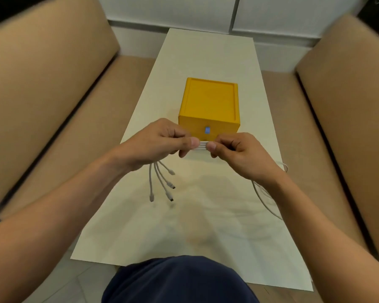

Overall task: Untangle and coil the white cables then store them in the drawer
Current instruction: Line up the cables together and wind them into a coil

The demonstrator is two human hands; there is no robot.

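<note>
Both hands up over the long cream-white bench (206,53), each pinching the bundle of thin white cables (202,146) between thumb and curled fingers. Left hand (160,141) grips the bundle on its left side, right hand (239,149) on its right, thumbs nearly meeting, with a short flat run of parallel strands showing between them. Probably held side by side like that to line the strands up and keep them from crossing again.

Four connector ends (162,184) fan out and hang below the left hand, above the bench. The long slack trails from under the right hand and loops down by the bench's right edge (265,193), so coiling looks not yet started.

Small yellow box-shaped drawer unit (209,106) with a blue pull tab (207,130) sits mid-bench just behind the hands. Drawer appears closed, so it needs opening before storing. Tan cushioned sofa (42,95) flanks both sides.
</note>
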